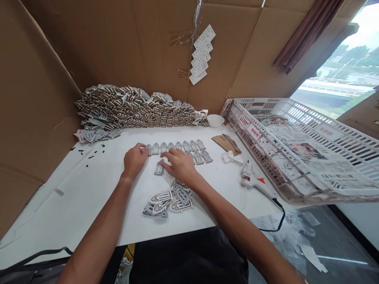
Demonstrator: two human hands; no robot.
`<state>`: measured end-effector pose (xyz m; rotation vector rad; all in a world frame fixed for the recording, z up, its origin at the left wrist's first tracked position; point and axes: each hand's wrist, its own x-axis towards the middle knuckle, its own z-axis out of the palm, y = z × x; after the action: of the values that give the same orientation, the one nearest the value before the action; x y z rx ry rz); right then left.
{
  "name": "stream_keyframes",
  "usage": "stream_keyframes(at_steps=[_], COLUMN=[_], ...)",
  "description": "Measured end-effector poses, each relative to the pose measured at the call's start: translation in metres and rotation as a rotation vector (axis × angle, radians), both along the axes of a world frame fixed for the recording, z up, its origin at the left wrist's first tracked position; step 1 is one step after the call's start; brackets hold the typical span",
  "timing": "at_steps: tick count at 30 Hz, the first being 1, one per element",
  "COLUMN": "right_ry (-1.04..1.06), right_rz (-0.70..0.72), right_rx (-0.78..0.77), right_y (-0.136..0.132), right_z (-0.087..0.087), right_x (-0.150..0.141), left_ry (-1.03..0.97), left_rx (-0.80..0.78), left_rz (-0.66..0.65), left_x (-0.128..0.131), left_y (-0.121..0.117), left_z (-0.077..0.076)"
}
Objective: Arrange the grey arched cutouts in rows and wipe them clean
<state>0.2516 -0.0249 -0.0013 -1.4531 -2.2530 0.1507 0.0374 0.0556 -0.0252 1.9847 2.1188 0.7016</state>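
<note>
My left hand (135, 159) is closed at the left end of a row of small grey arched window-shaped pieces (164, 148), its fingertips pinching the end piece (148, 149). My right hand (181, 165) reaches in from the right, thumb and forefinger at the top of a separate window-shaped piece (159, 169) just below the row. This hand partly covers a shorter second row (199, 157). Nearer to me, below the right hand, lies a loose heap of larger white arched frames (161, 197) with brown scroll patterns and some grey pieces.
A tall stack of similar pieces (133, 108) lines the cardboard wall at the back. Beside it are a white bowl (215, 120) and a cardboard scrap (226, 144). A glue gun (250, 178) with a black cord lies right, next to a newspaper-lined plastic crate (266, 154).
</note>
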Motion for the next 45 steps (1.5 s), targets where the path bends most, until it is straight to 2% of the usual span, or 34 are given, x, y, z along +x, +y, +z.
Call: stream_keyframes(at_steps=[4, 7, 19, 28, 31, 33, 35, 39, 41, 45], right_ry=[0.0, -0.023, -0.053, -0.069, -0.033, 0.033, 0.115, 0.2, 0.211, 0.263], right_rz=[0.117, 0.144, 0.088, 0.049, 0.041, 0.084, 0.206, 0.459, 0.491, 0.512], right_rx=[-0.045, -0.071, -0.12, -0.153, -0.16, -0.18, -0.259, -0.569, -0.686, -0.809], right_y=[-0.003, -0.002, 0.008, 0.009, 0.006, 0.003, 0.0, -0.008, -0.012, -0.015], right_z=[-0.006, -0.008, -0.007, -0.003, 0.0, 0.002, 0.005, 0.01, 0.012, 0.016], right_x=[0.0, 0.001, 0.02, 0.021, 0.021, 0.021, 0.02, 0.018, 0.017, 0.015], left_ry=[0.003, 0.006, 0.009, 0.019, 0.02, 0.019, 0.017, 0.016, 0.016, 0.012], left_rx=[0.001, -0.002, -0.012, -0.013, -0.015, -0.015, -0.014, -0.009, -0.005, 0.0], left_rz=[0.002, 0.002, -0.003, -0.002, -0.005, -0.006, -0.005, -0.006, -0.009, -0.008], left_x=[0.0, -0.001, -0.001, -0.002, -0.002, -0.002, -0.001, -0.001, -0.002, -0.004], left_y=[0.0, 0.0, 0.001, 0.001, 0.001, 0.0, 0.0, -0.001, -0.001, -0.001], left_z=[0.001, 0.001, 0.001, 0.001, 0.001, 0.002, 0.002, 0.001, -0.001, -0.003])
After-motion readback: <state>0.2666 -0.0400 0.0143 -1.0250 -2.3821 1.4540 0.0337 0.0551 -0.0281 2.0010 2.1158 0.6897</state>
